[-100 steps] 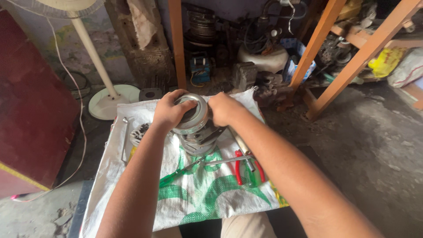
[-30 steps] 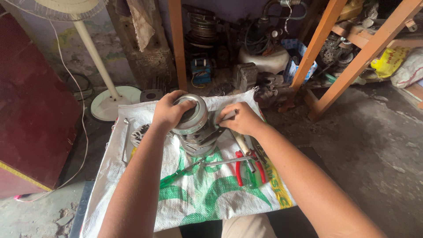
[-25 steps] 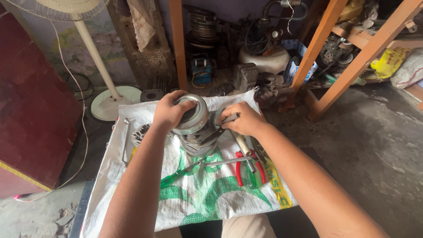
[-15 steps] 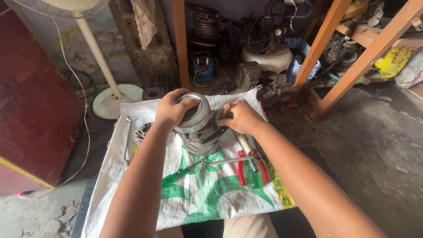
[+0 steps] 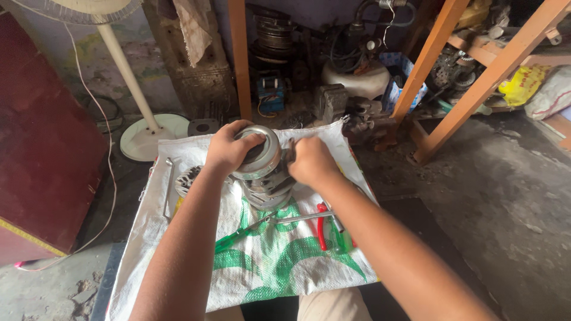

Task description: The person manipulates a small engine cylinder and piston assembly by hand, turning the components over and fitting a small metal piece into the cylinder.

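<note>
That metal motor housing (image 5: 262, 169) mid-sack (image 5: 178, 279) looks heavy and rigid, maybe greasy; left hand (image 5: 229, 148) curls around its round top, right hand (image 5: 309, 161) fisted against its side, contents hidden

White woven sack (image 5: 267, 267) with green print spread on floor. Grey motor housing (image 5: 264, 178) near far edge; wrench (image 5: 300, 218) at middle; red-handled pliers (image 5: 322, 226) toward right edge; metal rod (image 5: 168, 187) along left edge.
</note>
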